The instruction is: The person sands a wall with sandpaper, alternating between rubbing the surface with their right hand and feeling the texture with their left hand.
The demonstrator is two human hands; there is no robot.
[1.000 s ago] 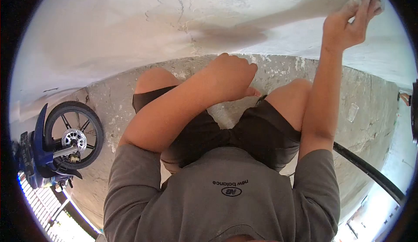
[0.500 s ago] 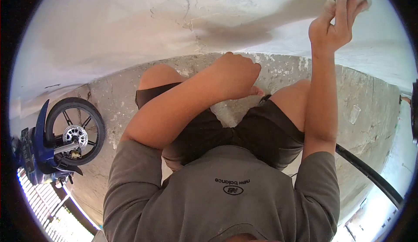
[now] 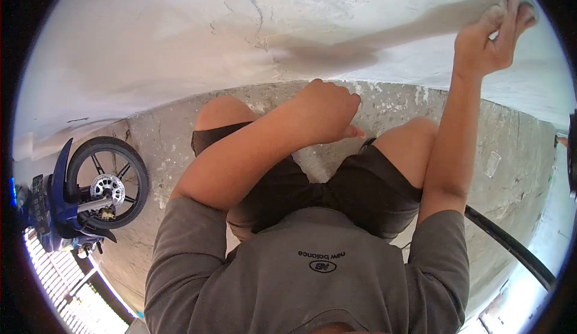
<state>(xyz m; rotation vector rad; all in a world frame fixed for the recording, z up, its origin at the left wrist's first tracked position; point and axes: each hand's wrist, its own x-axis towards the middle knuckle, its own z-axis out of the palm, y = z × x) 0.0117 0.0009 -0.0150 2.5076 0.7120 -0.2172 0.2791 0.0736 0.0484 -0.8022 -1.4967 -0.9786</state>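
My right hand reaches up to the white wall at the upper right. Its fingers are pressed together against the surface, over a thin greyish thing or edge that I cannot make out. A dark arm-shaped shadow lies on the wall to its left. My left hand hangs bent at the wrist above the gap between my knees, in front of the wall's foot. Its fingers curl under, the thumb showing below them; whatever they may hold is hidden.
A motorcycle's front wheel stands at the left on the concrete floor. A clear plastic cup lies on the floor at the right. Behind my right elbow runs a black bar. Cracks mark the wall.
My right hand has slid to the right and slightly down along the wall, its shadow going with it. The left hand keeps almost the same pose; the whole view has shifted slightly.
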